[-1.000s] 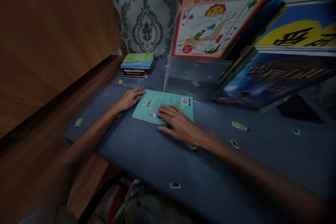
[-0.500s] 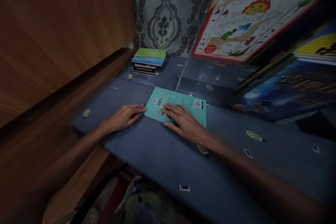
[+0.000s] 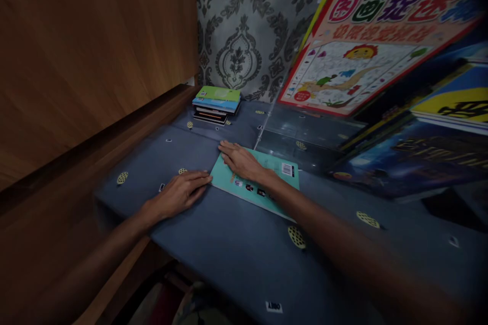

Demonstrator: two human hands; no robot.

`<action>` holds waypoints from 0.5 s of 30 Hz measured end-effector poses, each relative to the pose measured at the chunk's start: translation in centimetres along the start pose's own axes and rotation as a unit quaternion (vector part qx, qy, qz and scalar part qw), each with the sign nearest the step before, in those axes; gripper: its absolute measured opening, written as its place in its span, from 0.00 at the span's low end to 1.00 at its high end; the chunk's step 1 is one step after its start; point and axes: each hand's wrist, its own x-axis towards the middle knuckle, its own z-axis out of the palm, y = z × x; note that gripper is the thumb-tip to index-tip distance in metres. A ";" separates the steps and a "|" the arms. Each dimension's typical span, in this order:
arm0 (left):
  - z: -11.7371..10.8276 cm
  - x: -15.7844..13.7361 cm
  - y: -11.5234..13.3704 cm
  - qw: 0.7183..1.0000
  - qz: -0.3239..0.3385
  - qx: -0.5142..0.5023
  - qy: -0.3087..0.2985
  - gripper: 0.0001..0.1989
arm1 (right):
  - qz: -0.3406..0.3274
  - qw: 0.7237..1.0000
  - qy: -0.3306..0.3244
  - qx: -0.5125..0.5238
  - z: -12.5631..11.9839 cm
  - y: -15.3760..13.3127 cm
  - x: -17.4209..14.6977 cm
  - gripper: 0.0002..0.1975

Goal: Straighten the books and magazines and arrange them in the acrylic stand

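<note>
A thin teal book (image 3: 284,183) lies flat on the blue-grey patterned cloth, its barcode at the far right corner. My right hand (image 3: 242,160) rests on the book's far left part, fingers stretched out over its upper left corner; palm and forearm cover much of the cover. My left hand (image 3: 181,193) lies on the cloth beside the book, fingers extended, with the fingertips touching the book's near left corner. Neither hand is wrapped round anything.
A small stack of books (image 3: 217,99) sits at the back near the wallpapered wall. To the right, larger picture books (image 3: 362,56) stand upright on a clear plastic stand (image 3: 282,137). A wooden panel (image 3: 95,35) borders the left side.
My right hand has slid from the middle of the book to its far left corner. The left hand stays at the near left corner. The camera view has tilted up slightly.
</note>
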 end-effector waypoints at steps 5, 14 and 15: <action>-0.4 -0.2 0.6 1.000 -0.018 0.004 -0.010 0.19 | 0.019 1.000 0.024 -0.001 1.2 0.5 0.8 0.26; -0.5 9.0 -1.3 0.996 -0.078 0.016 -0.034 0.12 | 0.002 0.994 0.083 0.067 1.1 1.0 0.3 0.30; 0.3 10.1 -1.7 0.996 -0.087 0.018 -0.023 0.12 | 0.002 0.994 0.088 0.067 1.0 1.1 0.2 0.30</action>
